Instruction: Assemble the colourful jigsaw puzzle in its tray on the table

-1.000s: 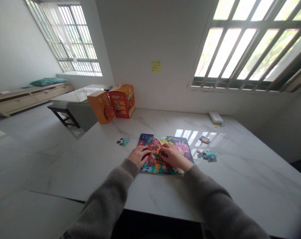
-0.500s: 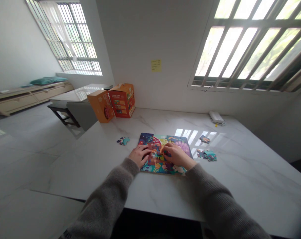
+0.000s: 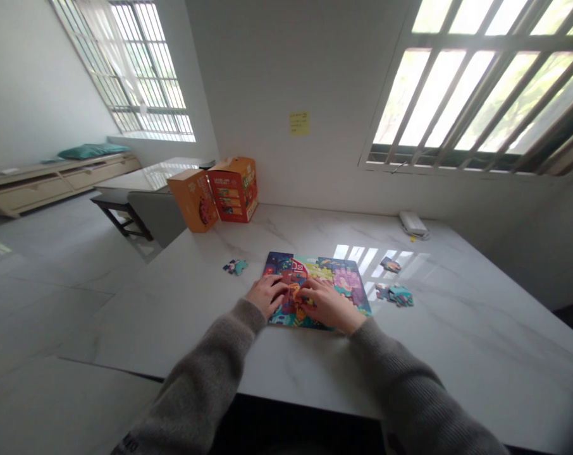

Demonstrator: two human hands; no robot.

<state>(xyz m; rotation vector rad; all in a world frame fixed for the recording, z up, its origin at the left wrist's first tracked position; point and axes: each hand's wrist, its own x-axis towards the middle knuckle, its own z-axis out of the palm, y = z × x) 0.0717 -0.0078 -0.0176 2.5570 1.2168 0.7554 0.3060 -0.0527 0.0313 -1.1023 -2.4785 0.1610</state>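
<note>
A colourful jigsaw puzzle (image 3: 348, 277) lies flat on the white marbled table in front of me, its pieces largely joined. My left hand (image 3: 268, 295) rests on its left side, fingers stretched out and holding nothing. Over the middle of the puzzle, my right hand (image 3: 325, 303) has thumb and fingers pinched together at an orange-patterned puzzle piece (image 3: 294, 292). The fingers partly cover that piece, and the wrist hides the lower right part of the picture.
Loose puzzle pieces lie left of the puzzle (image 3: 235, 267), with more loose pieces (image 3: 394, 295) to its right. An orange box (image 3: 194, 199) and a red box (image 3: 234, 189) stand at the back left. A white device (image 3: 412, 224) with a cable sits at the back right.
My right hand has moved left and slightly towards me across the puzzle, closer to my left hand. The left hand stays in place.
</note>
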